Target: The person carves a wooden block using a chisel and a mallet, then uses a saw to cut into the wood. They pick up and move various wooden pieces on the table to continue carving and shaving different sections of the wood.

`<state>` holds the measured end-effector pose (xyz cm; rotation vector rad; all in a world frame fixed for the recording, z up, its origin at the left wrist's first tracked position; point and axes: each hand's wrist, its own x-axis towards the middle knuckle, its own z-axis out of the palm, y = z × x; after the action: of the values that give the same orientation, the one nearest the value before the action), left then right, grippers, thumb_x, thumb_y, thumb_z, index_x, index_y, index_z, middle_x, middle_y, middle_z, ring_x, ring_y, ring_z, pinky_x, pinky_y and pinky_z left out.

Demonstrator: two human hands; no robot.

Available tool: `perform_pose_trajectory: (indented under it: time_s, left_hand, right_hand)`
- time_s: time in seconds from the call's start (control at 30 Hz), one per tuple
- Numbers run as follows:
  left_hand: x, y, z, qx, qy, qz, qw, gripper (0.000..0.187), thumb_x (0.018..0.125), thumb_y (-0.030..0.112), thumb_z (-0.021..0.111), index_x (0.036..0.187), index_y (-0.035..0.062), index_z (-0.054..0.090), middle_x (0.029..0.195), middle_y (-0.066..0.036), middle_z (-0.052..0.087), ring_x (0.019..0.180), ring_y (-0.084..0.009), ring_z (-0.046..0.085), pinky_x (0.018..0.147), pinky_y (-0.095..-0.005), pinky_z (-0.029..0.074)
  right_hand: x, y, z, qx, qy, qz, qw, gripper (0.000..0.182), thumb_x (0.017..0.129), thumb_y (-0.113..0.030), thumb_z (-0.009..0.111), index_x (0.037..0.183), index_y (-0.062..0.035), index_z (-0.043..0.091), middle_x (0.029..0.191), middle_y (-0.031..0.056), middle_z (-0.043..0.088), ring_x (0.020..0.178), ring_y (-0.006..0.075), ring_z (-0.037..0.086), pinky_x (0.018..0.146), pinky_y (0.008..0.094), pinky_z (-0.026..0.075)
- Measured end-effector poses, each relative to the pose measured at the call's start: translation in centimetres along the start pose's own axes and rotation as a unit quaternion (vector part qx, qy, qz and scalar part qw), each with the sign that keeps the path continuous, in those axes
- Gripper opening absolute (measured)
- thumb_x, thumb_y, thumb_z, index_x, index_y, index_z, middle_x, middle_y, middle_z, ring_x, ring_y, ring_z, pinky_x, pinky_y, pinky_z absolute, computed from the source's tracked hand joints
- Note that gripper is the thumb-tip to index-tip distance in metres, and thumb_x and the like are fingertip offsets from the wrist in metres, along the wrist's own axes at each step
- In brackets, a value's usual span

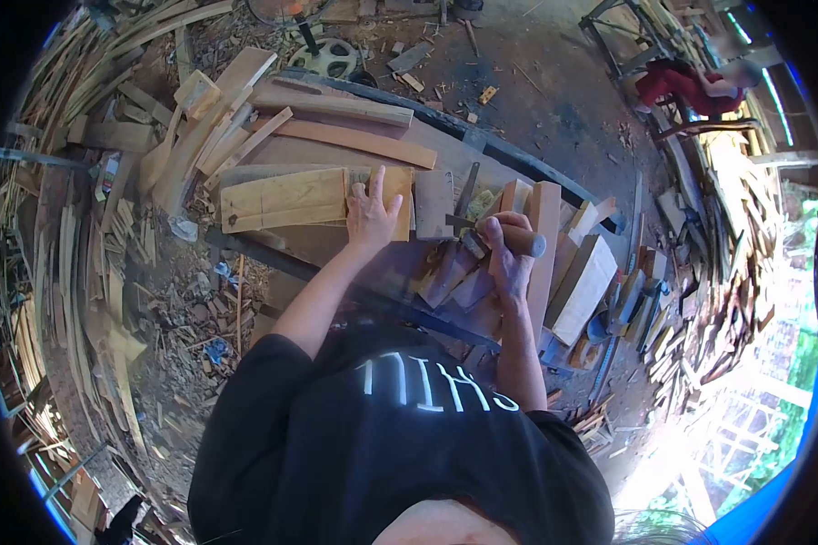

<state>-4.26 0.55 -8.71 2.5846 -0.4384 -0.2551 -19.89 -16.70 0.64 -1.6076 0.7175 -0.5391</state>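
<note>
My left hand (373, 216) lies on a pale wooden board (282, 200), thumb and forefinger spread. Its fingers reach across to a yellower piece of wood (397, 186) at the board's right end. In my right hand (511, 254) is a chisel (523, 240), gripped by its round wooden handle. The dark blade points left, its tip right at a grey-brown wood block (434, 204) beside the yellow piece. A long, narrow metal tool (468, 186) lies just behind the chisel.
Planks (354, 141) lie along the far side of the workbench (495, 163). Thick wooden beams (583, 289) stand close to my right forearm. Scrap wood (218, 309) litters the floor on the left. A seated person in red (700, 91) is at the far right.
</note>
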Motion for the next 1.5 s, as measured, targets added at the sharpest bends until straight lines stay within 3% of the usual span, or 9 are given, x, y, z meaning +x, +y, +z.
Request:
perform_pose_trajectory:
  time_s: [0.17, 0.33, 0.4, 0.43, 0.77, 1.0, 1.07, 1.17, 1.5]
  left_hand:
    - [-3.1, -1.8, -1.2, -0.118, 0.037, 0.119, 0.985, 0.069, 0.089, 0.023, 0.065, 0.146, 0.0038, 0.029, 0.123, -0.023, 0.044, 0.115, -0.0373, 0.046, 0.101, -0.0447, 0.038]
    - [-8.8, -4.0, -1.0, -0.15, 0.114, 0.142, 0.972, 0.065, 0.088, 0.019, 0.067, 0.142, 0.0027, 0.035, 0.121, -0.019, 0.046, 0.113, -0.0318, 0.049, 0.098, -0.0417, 0.042]
    - [-10.3, -5.5, 0.3, -0.295, -0.013, -0.058, 0.954, 0.062, 0.087, 0.025, 0.068, 0.138, 0.0025, 0.039, 0.121, -0.021, 0.047, 0.111, -0.0313, 0.052, 0.094, -0.0401, 0.044]
    - [-10.6, -6.9, 2.3, -0.281, -0.005, -0.076, 0.957, 0.057, 0.09, 0.026, 0.068, 0.137, 0.0045, 0.042, 0.121, -0.017, 0.049, 0.096, -0.0205, 0.058, 0.084, -0.0333, 0.049]
    - [-8.5, -3.6, 2.3, -0.572, -0.091, -0.321, 0.749, 0.062, 0.086, 0.05, 0.07, 0.123, 0.0066, 0.044, 0.113, -0.01, 0.055, 0.086, -0.0165, 0.062, 0.073, -0.0316, 0.049]
    - [-7.8, -4.8, 4.5, -0.654, -0.129, -0.338, 0.664, 0.052, 0.082, 0.05, 0.074, 0.11, 0.012, 0.051, 0.095, -0.004, 0.059, 0.068, -0.0155, 0.063, 0.058, -0.0273, 0.05]
    - [-7.6, -5.0, 4.7, -0.672, -0.137, -0.337, 0.644, 0.048, 0.081, 0.051, 0.075, 0.103, 0.0152, 0.052, 0.089, -0.002, 0.06, 0.067, -0.0165, 0.063, 0.057, -0.0276, 0.05]
    - [-7.8, -4.8, 4.4, -0.658, -0.152, -0.336, 0.656, 0.049, 0.082, 0.056, 0.072, 0.107, 0.0188, 0.052, 0.093, -0.003, 0.063, 0.078, -0.0177, 0.065, 0.068, -0.0308, 0.049]
    - [-7.4, -4.7, 4.9, -0.692, -0.149, -0.327, 0.626, 0.05, 0.081, 0.053, 0.073, 0.108, 0.0157, 0.053, 0.095, -0.005, 0.063, 0.085, -0.0214, 0.064, 0.068, -0.0308, 0.049]
  right_hand:
    - [-0.6, -1.0, 0.0, -0.028, -0.011, -0.031, 0.999, 0.024, 0.085, -0.022, 0.076, 0.094, -0.0028, 0.065, 0.095, 0.0068, 0.062, 0.089, 0.0162, 0.059, 0.08, 0.0294, 0.048]
    - [-1.4, -0.2, -0.4, -0.023, -0.005, -0.05, 0.998, 0.021, 0.084, -0.017, 0.076, 0.094, -0.002, 0.065, 0.096, 0.0075, 0.062, 0.09, 0.0178, 0.06, 0.082, 0.0308, 0.048]
    - [-1.7, -0.1, -0.7, -0.017, -0.003, -0.057, 0.998, 0.02, 0.084, -0.015, 0.076, 0.094, -0.0018, 0.065, 0.097, 0.0072, 0.061, 0.091, 0.0171, 0.059, 0.082, 0.03, 0.048]
    - [-2.0, -0.9, -0.7, -0.004, -0.003, -0.026, 1.0, 0.02, 0.084, -0.015, 0.075, 0.094, -0.0019, 0.065, 0.097, 0.0069, 0.061, 0.091, 0.0165, 0.059, 0.081, 0.0294, 0.048]
    - [-1.7, 1.0, -1.3, -0.078, 0.002, -0.103, 0.992, 0.021, 0.084, -0.016, 0.076, 0.093, -0.0021, 0.064, 0.096, 0.0077, 0.061, 0.092, 0.0182, 0.059, 0.081, 0.0321, 0.049]
    - [-3.4, 4.0, -1.3, -0.22, -0.07, -0.291, 0.928, 0.031, 0.07, -0.01, 0.084, 0.095, -0.0066, 0.066, 0.105, 0.0127, 0.061, 0.096, 0.0297, 0.061, 0.084, 0.038, 0.05]
    - [-4.3, 6.8, -1.7, -0.212, -0.096, -0.283, 0.93, 0.027, 0.072, -0.006, 0.079, 0.095, -0.0087, 0.066, 0.111, 0.0143, 0.058, 0.104, 0.0333, 0.057, 0.088, 0.0409, 0.049]
    - [-5.2, 10.6, -2.4, -0.366, -0.248, -0.299, 0.846, 0.028, 0.071, -0.005, 0.066, 0.099, -0.0113, 0.066, 0.126, 0.0166, 0.048, 0.121, 0.0393, 0.046, 0.099, 0.0468, 0.043]
    - [-4.2, 12.7, -2.5, -0.484, -0.296, -0.326, 0.756, 0.028, 0.079, -0.008, 0.058, 0.106, -0.0105, 0.063, 0.138, 0.0159, 0.043, 0.133, 0.0387, 0.039, 0.106, 0.0461, 0.038]
